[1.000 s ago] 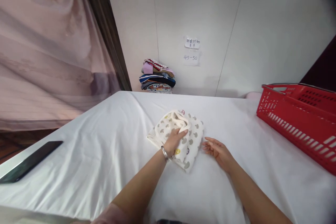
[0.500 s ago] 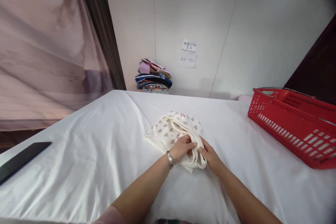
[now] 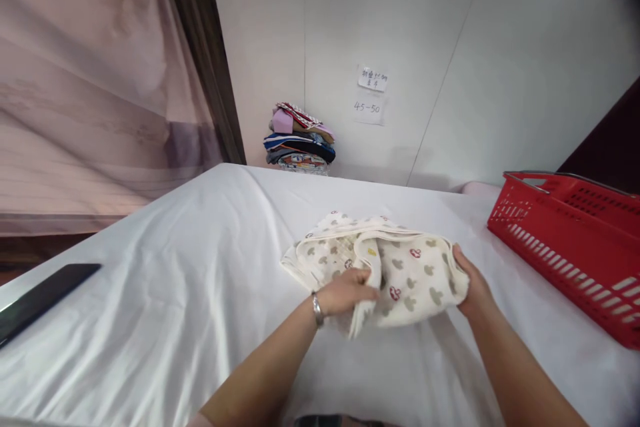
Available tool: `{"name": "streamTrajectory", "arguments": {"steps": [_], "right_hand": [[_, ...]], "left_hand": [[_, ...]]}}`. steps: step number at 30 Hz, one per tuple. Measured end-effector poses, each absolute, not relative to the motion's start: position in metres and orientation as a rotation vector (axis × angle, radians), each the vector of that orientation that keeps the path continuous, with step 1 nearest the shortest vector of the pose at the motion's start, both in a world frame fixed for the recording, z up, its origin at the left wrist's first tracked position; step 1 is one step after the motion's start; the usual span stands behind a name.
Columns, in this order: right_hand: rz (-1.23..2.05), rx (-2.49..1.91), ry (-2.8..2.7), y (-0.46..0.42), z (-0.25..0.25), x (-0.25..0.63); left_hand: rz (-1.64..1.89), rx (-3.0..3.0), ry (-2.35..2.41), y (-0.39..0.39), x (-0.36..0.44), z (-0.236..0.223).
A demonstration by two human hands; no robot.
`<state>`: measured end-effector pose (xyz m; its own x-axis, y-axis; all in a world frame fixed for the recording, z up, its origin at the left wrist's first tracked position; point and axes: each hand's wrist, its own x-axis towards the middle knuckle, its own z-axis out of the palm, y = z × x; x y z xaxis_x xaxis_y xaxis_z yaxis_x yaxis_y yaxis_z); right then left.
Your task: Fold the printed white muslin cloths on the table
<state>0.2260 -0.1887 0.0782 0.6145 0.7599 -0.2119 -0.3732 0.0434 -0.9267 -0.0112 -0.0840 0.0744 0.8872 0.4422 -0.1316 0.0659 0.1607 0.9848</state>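
A cream cloth with grey and red mushroom-like prints is spread between my two hands above the white-covered table. My left hand, with a silver bracelet at the wrist, pinches a bunched, edged fold near the cloth's middle. At the right end, my right hand grips the cloth's side, its fingers partly hidden behind the fabric. The cloth's far left part lies folded on the table, while the right part is lifted and pulled outward.
A red plastic basket stands at the right. A dark flat phone-like object lies at the left on the white sheet. Behind the table's far edge is a stack of folded clothes. Pink curtains hang at the left.
My right hand has moved right, drawing one side of the cloth out wide from the gathered fold. My left hand stays near the middle, still on the cloth. The view has shifted slightly.
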Motion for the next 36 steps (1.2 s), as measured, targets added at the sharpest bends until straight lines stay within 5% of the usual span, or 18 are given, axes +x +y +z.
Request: {"name": "streamTrajectory", "arguments": {"steps": [4,11,15,19,28,36], "right_hand": [[0.715,-1.269,-0.486,-0.206,0.091,0.271],[0.676,-1.512,-0.648,-0.226,0.087,0.272],[0.685,-1.674,-0.862,-0.215,0.07,0.242],[0.774,-1.695,-1.184,-0.201,0.067,0.213],[0.224,-1.535,-1.507,-0.168,0.115,0.169],[0.246,-1.494,-1.035,-0.19,0.116,0.239]], "left_hand": [[-0.085,1.595,0.303,-0.096,-0.008,0.079],[0.873,2.237,1.064,-0.045,-0.026,0.083],[0.704,2.523,1.335,-0.011,-0.045,0.054],[0.642,2.206,1.476,0.01,-0.053,0.061],[0.775,2.314,0.523,-0.09,0.021,0.178],[0.804,2.519,0.5,-0.13,0.031,0.125]]}}
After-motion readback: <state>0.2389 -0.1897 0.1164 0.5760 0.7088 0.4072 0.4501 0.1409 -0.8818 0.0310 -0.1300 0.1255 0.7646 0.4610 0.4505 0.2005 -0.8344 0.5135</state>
